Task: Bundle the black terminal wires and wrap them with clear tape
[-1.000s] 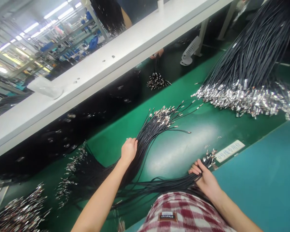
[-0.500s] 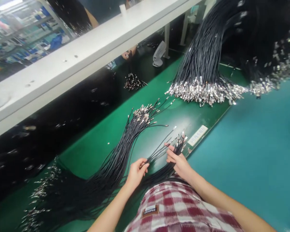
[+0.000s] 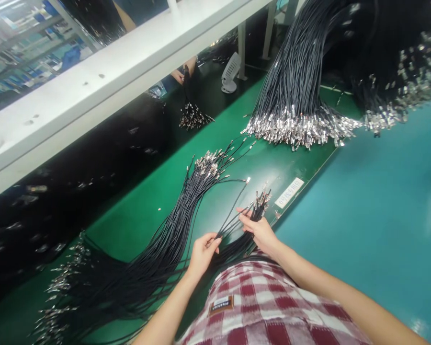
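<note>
My left hand (image 3: 205, 251) pinches a few thin black wires (image 3: 230, 214) whose metal-tipped ends fan out up and to the right. Close by on the right, my right hand (image 3: 255, 227) is closed around a bundle of black wires (image 3: 261, 203) with silver and coppery terminals at the top. Its fingertips also reach the ends of the wires from my left hand; whether they grip those ends I cannot tell. Left of both hands, a long loose bundle of black wires (image 3: 175, 220) lies across the green tabletop (image 3: 136, 225), its terminals (image 3: 208, 163) pointing away from me.
A thick wire bundle (image 3: 290, 86) hangs over the table at the upper right, terminals down. A small white fan-like device (image 3: 231, 73) stands behind. A white shelf (image 3: 129, 62) crosses above. Another person's hand (image 3: 179, 75) holds wires at the back. A label (image 3: 289, 191) marks the table edge.
The camera view has shifted slightly. My right hand has come a little closer to my left, and one held wire stands apart from the others. At the back, the other person's hand shows more.
</note>
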Tool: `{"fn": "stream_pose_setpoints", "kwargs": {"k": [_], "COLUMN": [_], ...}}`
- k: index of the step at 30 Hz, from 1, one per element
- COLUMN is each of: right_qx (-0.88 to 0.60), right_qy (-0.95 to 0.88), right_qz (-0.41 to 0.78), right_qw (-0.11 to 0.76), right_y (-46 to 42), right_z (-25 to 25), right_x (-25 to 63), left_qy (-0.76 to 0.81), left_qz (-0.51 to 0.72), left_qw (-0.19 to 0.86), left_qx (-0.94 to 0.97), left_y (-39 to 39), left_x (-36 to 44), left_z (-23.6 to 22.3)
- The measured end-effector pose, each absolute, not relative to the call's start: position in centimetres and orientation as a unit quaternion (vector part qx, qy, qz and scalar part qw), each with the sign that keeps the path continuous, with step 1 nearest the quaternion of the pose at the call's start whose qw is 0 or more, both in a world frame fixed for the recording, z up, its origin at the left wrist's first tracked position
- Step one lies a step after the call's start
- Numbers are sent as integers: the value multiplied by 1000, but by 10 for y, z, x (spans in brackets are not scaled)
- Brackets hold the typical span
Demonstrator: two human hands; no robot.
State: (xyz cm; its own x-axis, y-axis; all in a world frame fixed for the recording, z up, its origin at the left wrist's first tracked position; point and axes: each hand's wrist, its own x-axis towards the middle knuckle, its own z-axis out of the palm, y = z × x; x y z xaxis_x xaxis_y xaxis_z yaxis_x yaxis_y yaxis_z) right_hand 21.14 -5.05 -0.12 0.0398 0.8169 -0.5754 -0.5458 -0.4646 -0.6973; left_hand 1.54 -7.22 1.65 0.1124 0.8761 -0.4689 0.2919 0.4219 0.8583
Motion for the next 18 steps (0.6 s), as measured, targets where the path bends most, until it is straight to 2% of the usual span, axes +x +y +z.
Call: {"fn": "stream_pose_setpoints", "kwargs": {"k": [5,9,13,18], "right_qx": [-509,-477,-440,-400], "right_qy": [-169,-69,44,45], "right_qz": [681,703,703,742], "right_qw": [498,523,557,537], "right_y": [-48,-50,-57,-60], "right_z": [4,1,-12,-22], "right_x": [209,208,212,216], "left_qy": [605,610,669,725], "left_qz": [247,285,295,237], "left_qw": [600,583,444,240], "left_qx": [462,455,517,600], "left_y": [-72,-70,-65,-34], "left_x": [16,10,-15,-73], "left_z": [14,10,5,-2]}}
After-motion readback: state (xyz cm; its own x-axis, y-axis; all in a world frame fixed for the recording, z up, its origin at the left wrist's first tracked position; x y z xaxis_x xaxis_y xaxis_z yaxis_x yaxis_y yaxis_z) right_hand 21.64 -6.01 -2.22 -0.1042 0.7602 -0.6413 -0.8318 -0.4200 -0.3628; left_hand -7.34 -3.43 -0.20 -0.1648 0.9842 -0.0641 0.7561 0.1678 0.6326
